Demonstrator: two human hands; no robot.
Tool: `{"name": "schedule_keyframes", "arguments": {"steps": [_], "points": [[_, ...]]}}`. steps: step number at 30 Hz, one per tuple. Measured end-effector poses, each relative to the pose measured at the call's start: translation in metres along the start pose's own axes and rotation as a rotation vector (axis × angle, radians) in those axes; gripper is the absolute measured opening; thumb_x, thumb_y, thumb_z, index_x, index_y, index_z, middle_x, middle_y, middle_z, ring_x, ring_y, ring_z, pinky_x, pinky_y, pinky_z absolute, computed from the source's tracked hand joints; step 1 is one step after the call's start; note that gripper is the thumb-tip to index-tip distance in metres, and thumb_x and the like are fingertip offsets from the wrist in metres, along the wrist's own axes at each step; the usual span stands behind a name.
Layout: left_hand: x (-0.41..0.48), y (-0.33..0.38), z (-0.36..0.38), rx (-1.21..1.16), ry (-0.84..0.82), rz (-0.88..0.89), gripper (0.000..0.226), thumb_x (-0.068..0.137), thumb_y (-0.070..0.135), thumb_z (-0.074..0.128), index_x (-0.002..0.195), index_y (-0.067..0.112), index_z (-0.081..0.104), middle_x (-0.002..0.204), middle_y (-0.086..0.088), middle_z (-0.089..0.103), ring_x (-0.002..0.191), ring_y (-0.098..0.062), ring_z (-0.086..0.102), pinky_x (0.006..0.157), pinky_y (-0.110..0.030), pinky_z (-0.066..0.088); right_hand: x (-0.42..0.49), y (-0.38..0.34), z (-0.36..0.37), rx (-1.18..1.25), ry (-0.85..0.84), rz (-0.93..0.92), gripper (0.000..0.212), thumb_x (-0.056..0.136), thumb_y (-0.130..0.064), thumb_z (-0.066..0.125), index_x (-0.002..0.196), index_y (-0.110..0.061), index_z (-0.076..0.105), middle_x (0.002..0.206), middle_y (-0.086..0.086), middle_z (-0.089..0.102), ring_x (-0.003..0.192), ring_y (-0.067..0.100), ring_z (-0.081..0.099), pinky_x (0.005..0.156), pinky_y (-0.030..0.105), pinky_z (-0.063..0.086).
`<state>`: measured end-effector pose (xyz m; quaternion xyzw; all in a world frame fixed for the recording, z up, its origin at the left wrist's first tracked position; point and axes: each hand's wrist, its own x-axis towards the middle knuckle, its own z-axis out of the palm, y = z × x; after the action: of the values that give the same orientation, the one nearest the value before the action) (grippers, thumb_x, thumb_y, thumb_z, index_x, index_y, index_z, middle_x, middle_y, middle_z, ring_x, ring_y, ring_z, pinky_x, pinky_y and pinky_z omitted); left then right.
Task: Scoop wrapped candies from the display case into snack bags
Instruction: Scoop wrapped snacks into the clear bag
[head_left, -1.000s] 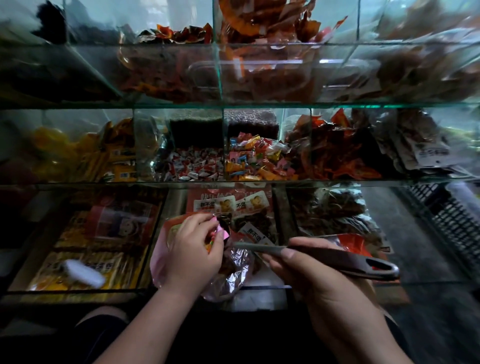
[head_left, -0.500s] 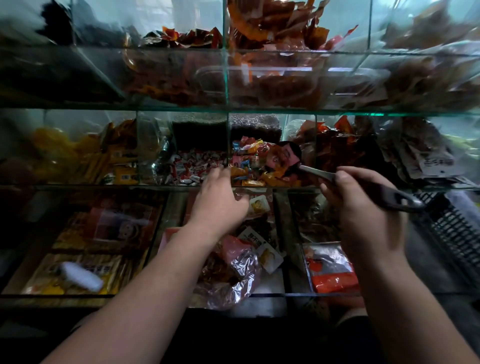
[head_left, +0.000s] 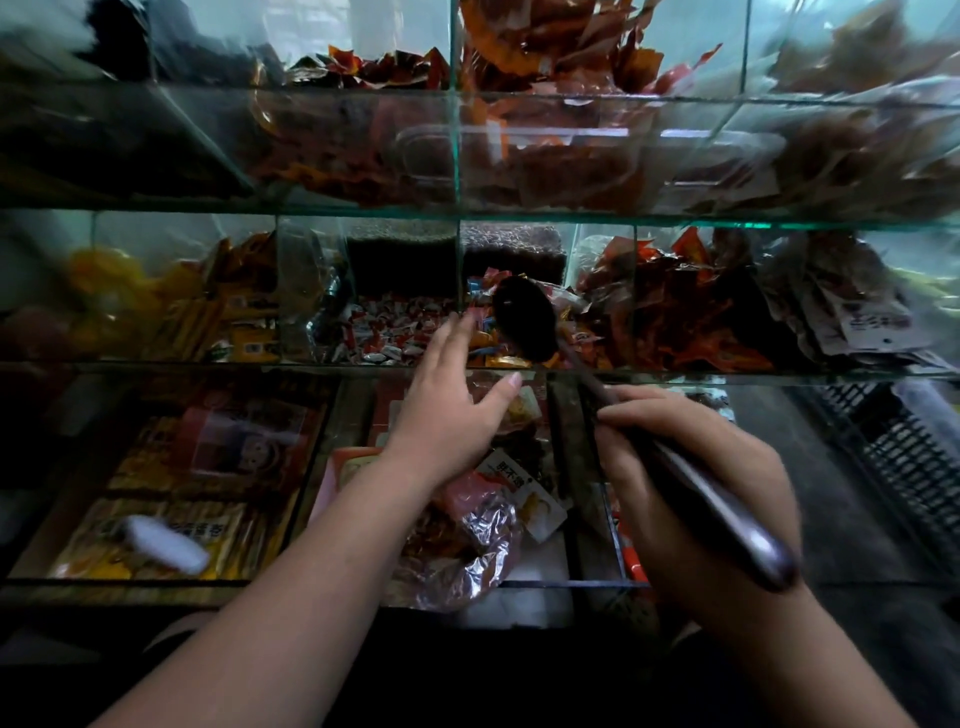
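Spanning the whole view, the glass display case (head_left: 675, 222) rises in three tiers of clear, green-edged compartments. Its top tier holds heaps of crinkled red-brown packets (head_left: 561, 62), smeared by reflections and cut off at the upper edge. Across the middle tier, left to right, sit yellow packets (head_left: 208, 322), small white-and-red wrapped candies (head_left: 395, 327), mixed bright wrapped candies (head_left: 498, 358), glossy red-orange packets (head_left: 691, 322) and pale printed sachets (head_left: 857, 322). Two dark grainy masses behind the candies are too dim to identify. The bottom tier holds flat printed packs (head_left: 208, 447), blurred. A black lattice crate (head_left: 904, 447) is cut off at the right. The right hand (head_left: 691, 483) has its grip closed round the long dark handle of the scoop (head_left: 524, 317). The scoop's bowl shows only as a dark oval over the mixed candies, so whether it carries anything cannot be told. The left hand (head_left: 452, 400) is stretched to the middle tier's front edge, its grip slack, fingers straight and holding nothing, fingertips just beside the bowl. Under its wrist a crumpled clear snack bag (head_left: 472, 551) lies in the bottom tier's middle compartment, its brownish contents hard to make out. A small white blurred cylinder (head_left: 161, 540) lies on the packs at lower left.
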<state>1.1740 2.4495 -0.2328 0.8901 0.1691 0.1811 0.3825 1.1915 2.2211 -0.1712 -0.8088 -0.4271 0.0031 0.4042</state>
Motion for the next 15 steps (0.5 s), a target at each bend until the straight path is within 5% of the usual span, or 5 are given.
{"name": "schedule_keyframes", "arguments": {"steps": [3, 6, 10, 13, 15], "points": [[-0.02, -0.001, -0.015, -0.034, 0.033, 0.007, 0.081, 0.092, 0.061, 0.056, 0.157, 0.041, 0.012, 0.165, 0.013, 0.018, 0.147, -0.008, 0.022, 0.114, -0.033, 0.023, -0.007, -0.007, -0.004, 0.229, -0.277, 0.16, 0.035, 0.103, -0.011, 0.05, 0.134, 0.002, 0.06, 0.128, 0.026, 0.067, 0.059, -0.005, 0.068, 0.073, 0.017, 0.052], [-0.051, -0.021, -0.043, -0.017, -0.028, -0.14, 0.077, 0.089, 0.055, 0.065, 0.152, 0.052, 0.02, 0.144, 0.022, 0.05, 0.118, 0.01, 0.048, 0.103, -0.032, 0.041, -0.029, -0.03, 0.007, 0.38, 0.276, 0.152, 0.016, 0.085, -0.038, 0.069, 0.093, -0.027, 0.078, 0.095, 0.006, 0.079, 0.085, 0.02, 0.077, 0.084, 0.048, 0.06], [-0.099, -0.057, -0.073, 0.195, 0.207, -0.225, 0.052, 0.086, 0.043, 0.072, 0.135, 0.035, 0.056, 0.127, 0.016, 0.058, 0.117, -0.007, 0.056, 0.095, -0.029, 0.045, -0.032, -0.019, 0.019, 0.409, -0.018, 0.159, 0.012, 0.082, -0.038, 0.072, 0.089, -0.03, 0.077, 0.092, -0.005, 0.078, 0.088, 0.012, 0.075, 0.08, 0.03, 0.061], [-0.118, -0.074, -0.07, 0.276, 0.063, -0.437, 0.069, 0.086, 0.037, 0.073, 0.148, 0.031, 0.042, 0.145, 0.004, 0.049, 0.131, -0.022, 0.049, 0.105, -0.038, 0.044, -0.018, -0.019, 0.057, 0.248, -0.181, 0.061, 0.004, 0.087, -0.027, 0.072, 0.091, -0.03, 0.074, 0.088, -0.014, 0.074, 0.084, 0.004, 0.07, 0.072, 0.014, 0.051], [-0.123, -0.083, -0.058, 0.288, -0.036, -0.515, 0.046, 0.09, 0.03, 0.066, 0.134, 0.03, 0.053, 0.125, 0.001, 0.065, 0.113, -0.025, 0.062, 0.088, -0.035, 0.051, -0.007, -0.009, 0.091, 0.079, -0.309, -0.032, 0.008, 0.092, -0.026, 0.069, 0.099, -0.028, 0.072, 0.095, -0.014, 0.071, 0.091, 0.004, 0.067, 0.079, 0.021, 0.052]]}}
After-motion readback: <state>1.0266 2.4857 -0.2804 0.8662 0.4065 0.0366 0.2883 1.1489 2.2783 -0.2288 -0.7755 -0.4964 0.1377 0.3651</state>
